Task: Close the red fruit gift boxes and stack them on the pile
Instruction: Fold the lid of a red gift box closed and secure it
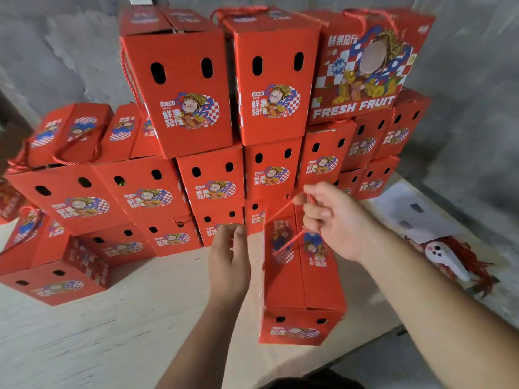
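A red fruit gift box (pixel 302 279) stands on the pale board in front of me, its two top flaps folded down. My right hand (pixel 334 220) grips the box's red cord handle (pixel 289 242), which runs taut down to the lid. My left hand (pixel 230 259) hovers just left of the box with its fingers curled near the top edge; whether it holds anything is hidden. Behind rises the pile of closed red boxes (pixel 213 186), several layers high.
The pale wooden board (pixel 126 318) bears everything. A white bag with a bundle of red cords (pixel 460 262) lies at the right on papers. Lower boxes (pixel 56 282) sit at the left. Grey concrete walls stand behind and right.
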`<state>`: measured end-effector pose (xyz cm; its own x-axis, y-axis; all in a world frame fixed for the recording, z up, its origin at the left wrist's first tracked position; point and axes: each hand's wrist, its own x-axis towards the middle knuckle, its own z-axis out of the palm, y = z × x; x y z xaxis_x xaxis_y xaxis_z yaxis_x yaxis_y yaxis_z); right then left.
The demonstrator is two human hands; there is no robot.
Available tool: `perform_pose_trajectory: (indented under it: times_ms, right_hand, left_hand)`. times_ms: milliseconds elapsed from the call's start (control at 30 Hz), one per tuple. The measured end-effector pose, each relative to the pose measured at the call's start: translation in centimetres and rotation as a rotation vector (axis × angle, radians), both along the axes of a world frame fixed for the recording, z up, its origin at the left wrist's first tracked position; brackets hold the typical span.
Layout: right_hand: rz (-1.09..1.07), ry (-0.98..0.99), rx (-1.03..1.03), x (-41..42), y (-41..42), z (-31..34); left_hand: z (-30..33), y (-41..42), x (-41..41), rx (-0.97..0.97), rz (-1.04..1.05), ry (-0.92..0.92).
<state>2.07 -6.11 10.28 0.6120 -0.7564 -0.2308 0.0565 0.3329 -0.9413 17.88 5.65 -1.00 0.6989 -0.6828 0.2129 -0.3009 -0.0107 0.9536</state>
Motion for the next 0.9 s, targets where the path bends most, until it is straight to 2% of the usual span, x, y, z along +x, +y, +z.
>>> perform_pose_trajectory:
  times_ms: [67,133,233,367,467,600,733,767,833,900]
  right_hand:
    - [-0.002,-0.293,0.035,-0.3,-1.2,4.2]
    - [0.035,-0.406,0.087,-0.1,-0.8,6.6]
    - [0.066,-0.281,0.151,0.3,0.9,6.8]
    - [0.093,0.118,-0.175,1.1,1.1,7.7]
    - [0.173,0.088,-0.294,2.0,0.0,10.0]
    - [0.127,0.036,-0.315,2.6,-0.5,10.1]
    - [0.193,0.336,-0.348,1.6,0.4,7.9]
    - [0.203,0.328,-0.373,1.4,0.6,8.0]
    - [0.183,0.153,-0.363,1.7,1.0,8.4]
    - [0.139,0.005,-0.219,2.6,1.8,8.0]
  left_hand:
    - [-1.2,0.1,0.3,0.114,-0.030,0.236]
    - [-2.9,0.7,-0.1,0.210,-0.013,0.406]
    - [-5.1,1.6,-0.9,0.369,-0.062,0.602]
    - [-5.6,2.0,-1.9,0.494,-0.149,0.814]
    - [-5.6,2.2,-2.1,0.454,-0.148,0.909]
    - [-5.7,2.2,-1.4,0.290,-0.169,1.162]
    - [-6.4,3.0,-1.4,0.337,-0.175,1.195]
    - [-6.7,3.2,-1.4,0.344,-0.158,1.195]
    - [-7.3,3.4,-1.4,0.303,-0.100,1.224]
    - [-7.8,3.6,-1.1,0.269,-0.051,1.264]
